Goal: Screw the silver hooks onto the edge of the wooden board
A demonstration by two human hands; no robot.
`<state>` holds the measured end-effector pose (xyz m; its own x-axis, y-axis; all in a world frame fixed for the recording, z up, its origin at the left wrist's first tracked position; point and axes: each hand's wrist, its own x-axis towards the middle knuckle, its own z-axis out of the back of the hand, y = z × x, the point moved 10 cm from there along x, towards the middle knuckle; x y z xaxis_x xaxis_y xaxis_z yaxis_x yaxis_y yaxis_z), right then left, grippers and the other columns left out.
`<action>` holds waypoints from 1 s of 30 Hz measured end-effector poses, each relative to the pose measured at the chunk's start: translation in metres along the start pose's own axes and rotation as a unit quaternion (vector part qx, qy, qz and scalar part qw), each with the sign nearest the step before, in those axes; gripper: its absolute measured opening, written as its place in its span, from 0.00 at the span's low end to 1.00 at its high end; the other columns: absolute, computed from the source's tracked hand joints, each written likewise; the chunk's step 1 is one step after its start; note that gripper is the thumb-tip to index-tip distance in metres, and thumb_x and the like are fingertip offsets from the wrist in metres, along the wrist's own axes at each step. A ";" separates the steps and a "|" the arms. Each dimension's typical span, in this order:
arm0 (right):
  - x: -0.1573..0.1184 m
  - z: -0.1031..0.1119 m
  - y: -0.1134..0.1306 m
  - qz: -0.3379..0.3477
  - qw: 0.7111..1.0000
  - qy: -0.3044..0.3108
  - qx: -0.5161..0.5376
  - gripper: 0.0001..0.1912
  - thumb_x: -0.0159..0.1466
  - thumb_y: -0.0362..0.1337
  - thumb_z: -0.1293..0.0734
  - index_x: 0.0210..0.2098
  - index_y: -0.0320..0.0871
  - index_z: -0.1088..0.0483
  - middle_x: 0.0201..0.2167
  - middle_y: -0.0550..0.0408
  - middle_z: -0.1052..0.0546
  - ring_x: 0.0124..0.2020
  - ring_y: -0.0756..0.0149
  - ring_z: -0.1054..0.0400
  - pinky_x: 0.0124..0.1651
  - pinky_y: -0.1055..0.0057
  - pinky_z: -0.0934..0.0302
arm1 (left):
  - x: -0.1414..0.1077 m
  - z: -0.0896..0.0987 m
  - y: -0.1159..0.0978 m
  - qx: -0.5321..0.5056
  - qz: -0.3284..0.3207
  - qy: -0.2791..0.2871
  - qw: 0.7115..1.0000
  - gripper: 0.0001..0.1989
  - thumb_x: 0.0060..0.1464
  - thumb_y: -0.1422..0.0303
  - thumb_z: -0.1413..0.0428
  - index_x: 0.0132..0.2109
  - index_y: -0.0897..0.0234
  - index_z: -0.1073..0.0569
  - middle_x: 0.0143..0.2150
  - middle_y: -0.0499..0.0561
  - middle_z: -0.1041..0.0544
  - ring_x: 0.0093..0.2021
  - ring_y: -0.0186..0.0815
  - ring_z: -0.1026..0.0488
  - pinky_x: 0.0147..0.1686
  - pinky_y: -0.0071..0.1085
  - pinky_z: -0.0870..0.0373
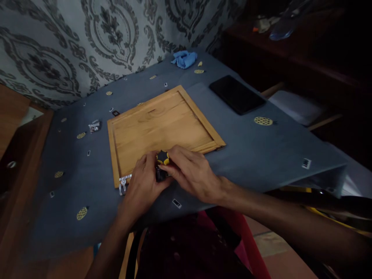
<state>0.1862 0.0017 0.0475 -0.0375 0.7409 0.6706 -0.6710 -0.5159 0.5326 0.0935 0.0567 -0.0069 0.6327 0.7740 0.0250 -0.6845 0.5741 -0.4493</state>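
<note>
Right hand [194,173], left hand [143,174]: fingers closed round black-and-yellow tool handle [162,157], end up, over framed wooden panel's [154,130] near edge, toward worktop's [250,159] near edge; metal hinge [123,181] left.

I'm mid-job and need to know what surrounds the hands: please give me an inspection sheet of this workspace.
Surface: blue-grey pineapple-print tablecloth on the table.
Job's things: framed wooden panel lying flat; metal hinge at its near-left corner, fastening unclear; yellow-and-black tool, mostly hidden, between the hands.
Clutter: second metal piece left of the panel; black tablet or phone to its right; crumpled blue cloth at the back.
Hands: right hand grips the tool; left hand curls beside it, contact partly hidden.
Cables: nothing seen.
Surroundings: damask-patterned backdrop behind; dark furniture at right.
</note>
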 end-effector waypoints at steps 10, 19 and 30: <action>0.009 0.048 -0.017 -0.050 0.992 -0.107 0.034 0.07 0.69 0.37 0.35 0.34 0.45 0.34 0.26 0.60 0.30 0.26 0.69 0.33 0.32 0.72 0.37 | 0.000 0.000 0.004 -0.061 0.023 0.007 0.998 0.29 0.48 0.69 0.32 0.55 0.59 0.36 0.50 0.53 0.23 0.53 0.48 0.26 0.53 0.48 0.29; -0.005 0.030 -0.053 -0.130 0.985 -0.071 0.084 0.08 0.69 0.40 0.35 0.34 0.44 0.31 0.28 0.59 0.27 0.27 0.70 0.32 0.31 0.72 0.36 | 0.001 0.000 -0.002 -0.031 -0.003 0.030 0.999 0.29 0.50 0.67 0.33 0.56 0.59 0.36 0.52 0.54 0.25 0.54 0.48 0.27 0.53 0.49 0.29; -0.011 0.029 -0.055 -0.136 0.986 -0.070 0.069 0.03 0.68 0.37 0.33 0.37 0.44 0.29 0.30 0.57 0.22 0.27 0.68 0.27 0.31 0.71 0.33 | -0.007 0.028 0.008 -0.029 0.007 -0.033 0.999 0.22 0.57 0.64 0.37 0.56 0.57 0.33 0.48 0.51 0.24 0.50 0.43 0.25 0.51 0.43 0.28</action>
<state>0.2449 0.0099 0.0259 0.2381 0.7985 0.5530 -0.5343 -0.3678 0.7611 0.0733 0.0630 0.0144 0.5958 0.7995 0.0763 -0.6700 0.5473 -0.5016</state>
